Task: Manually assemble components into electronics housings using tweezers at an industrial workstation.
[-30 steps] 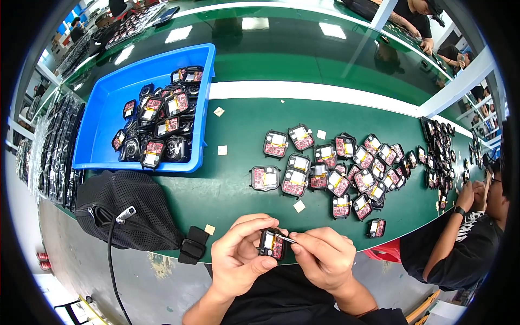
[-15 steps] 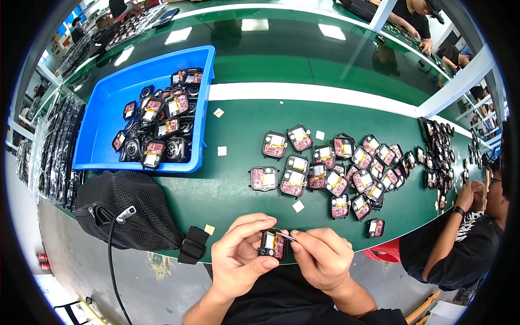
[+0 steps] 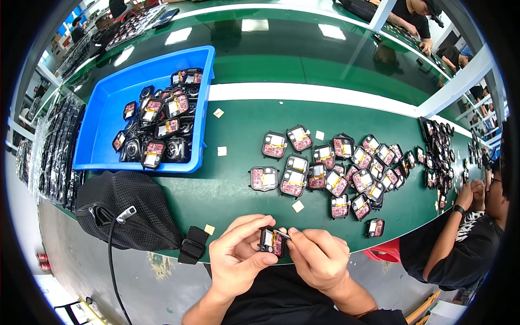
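My left hand [image 3: 235, 260] pinches a small black watch-like casing [image 3: 272, 244] by its edges, just past the front edge of the green table. Inside the casing a red circuit board and a pale part face up. A thin metal tool [image 3: 283, 234] is gripped between the thumb and fingers of my right hand [image 3: 320, 259]. Its tip lies at the upper part of the casing; whether it touches the board I cannot tell. Closest on the table is a lone open casing [image 3: 375, 228], right of my right hand.
Similar casings [image 3: 337, 184] lie clustered right of centre. A blue bin [image 3: 108, 108] holds more at the left. A black mesh bag [image 3: 127, 214], a cable and a black strap [image 3: 193, 245] sit near the front edge. A co-worker [image 3: 466, 238] works at the right.
Both hands have shifted very slightly left. The tool and my right hand have moved a little left and up over the casing, which stays in my left hand.
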Tool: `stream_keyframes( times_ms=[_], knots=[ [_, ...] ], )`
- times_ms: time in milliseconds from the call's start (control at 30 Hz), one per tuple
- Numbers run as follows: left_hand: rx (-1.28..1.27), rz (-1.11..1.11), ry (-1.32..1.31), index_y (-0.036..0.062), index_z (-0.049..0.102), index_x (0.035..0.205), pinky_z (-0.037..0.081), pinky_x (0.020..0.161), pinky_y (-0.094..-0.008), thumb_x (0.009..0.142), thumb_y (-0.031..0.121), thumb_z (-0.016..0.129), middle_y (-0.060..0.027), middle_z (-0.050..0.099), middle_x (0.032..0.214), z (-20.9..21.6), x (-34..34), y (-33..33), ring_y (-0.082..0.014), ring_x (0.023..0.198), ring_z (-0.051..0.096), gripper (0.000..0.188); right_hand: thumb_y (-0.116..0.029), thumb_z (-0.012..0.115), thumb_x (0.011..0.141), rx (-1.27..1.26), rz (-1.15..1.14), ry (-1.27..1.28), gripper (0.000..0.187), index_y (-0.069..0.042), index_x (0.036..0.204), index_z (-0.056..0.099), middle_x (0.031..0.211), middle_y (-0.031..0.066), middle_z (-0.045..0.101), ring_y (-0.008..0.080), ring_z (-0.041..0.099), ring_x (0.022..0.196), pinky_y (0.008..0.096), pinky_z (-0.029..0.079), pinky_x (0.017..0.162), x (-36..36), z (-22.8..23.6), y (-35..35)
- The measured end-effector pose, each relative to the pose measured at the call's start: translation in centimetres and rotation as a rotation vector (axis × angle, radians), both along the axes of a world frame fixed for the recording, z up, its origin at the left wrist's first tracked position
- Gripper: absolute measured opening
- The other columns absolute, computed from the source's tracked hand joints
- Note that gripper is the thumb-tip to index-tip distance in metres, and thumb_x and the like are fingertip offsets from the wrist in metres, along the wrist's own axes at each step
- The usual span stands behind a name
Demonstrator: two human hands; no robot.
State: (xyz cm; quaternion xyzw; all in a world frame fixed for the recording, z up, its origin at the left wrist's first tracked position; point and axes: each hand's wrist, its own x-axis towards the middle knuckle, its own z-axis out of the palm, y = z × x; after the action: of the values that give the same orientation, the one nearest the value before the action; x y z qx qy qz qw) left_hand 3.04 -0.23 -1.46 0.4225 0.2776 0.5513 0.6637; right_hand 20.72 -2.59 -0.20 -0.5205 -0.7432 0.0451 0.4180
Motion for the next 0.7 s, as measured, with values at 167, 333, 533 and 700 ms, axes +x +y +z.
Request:
stream_keyframes(
  times_ms=[167, 333, 533, 700],
  knots=[
    [0.009, -0.009, 0.016, -0.0123, 0.057, 0.134, 0.056, 0.097, -0.0355, 0.082, 0.003, 0.084, -0.0196, 0.055, 0.135, 0.0, 0.0, 0.3, -0.0254, 0.117, 0.063, 0.06, -0.001, 0.083, 0.074, 0.044, -0.025, -0.016, 0.029, 0.001, 0.101, 0.076, 0.082, 0.0053, 0.063, 0.0168, 0.062, 0.056, 0.0289, 0.051, 0.049, -0.1, -0.4, 0.0],
    [0.0, -0.012, -0.004, -0.0117, 0.058, 0.134, 0.056, 0.099, -0.0364, 0.082, 0.0, 0.084, -0.0198, 0.055, 0.135, 0.0, -0.1, 0.2, -0.0258, 0.117, 0.063, 0.06, -0.002, 0.082, 0.076, -0.044, 0.045, -0.035, 0.028, -0.001, 0.103, 0.076, 0.081, 0.004, 0.064, 0.0155, 0.062, 0.055, 0.0279, 0.05, 0.047, 0.6, 0.2, 0.2],
    [0.014, -0.039, -0.022, -0.0103, 0.058, 0.133, 0.056, 0.103, -0.0406, 0.08, -0.006, 0.083, -0.0205, 0.055, 0.134, 0.1, -0.5, 0.4, -0.0298, 0.12, 0.062, 0.059, -0.005, 0.082, 0.079, -0.131, 0.055, 0.098, 0.027, -0.002, 0.104, 0.075, 0.082, 0.005, 0.065, 0.0182, 0.063, 0.056, 0.0307, 0.05, 0.047, 0.6, 0.6, 0.6],
    [0.234, 0.063, 0.021, -0.0052, 0.059, 0.127, 0.053, 0.101, -0.0469, 0.074, 0.008, 0.092, -0.0213, 0.058, 0.129, 2.2, -2.3, 2.6, -0.0324, 0.118, 0.063, 0.063, -0.012, 0.08, 0.084, -0.215, -0.053, 0.126, 0.037, -0.003, 0.118, 0.07, 0.083, 0.0066, 0.062, 0.0203, 0.062, 0.055, 0.0341, 0.05, 0.046, 0.4, 1.3, 0.4]
  ],
)
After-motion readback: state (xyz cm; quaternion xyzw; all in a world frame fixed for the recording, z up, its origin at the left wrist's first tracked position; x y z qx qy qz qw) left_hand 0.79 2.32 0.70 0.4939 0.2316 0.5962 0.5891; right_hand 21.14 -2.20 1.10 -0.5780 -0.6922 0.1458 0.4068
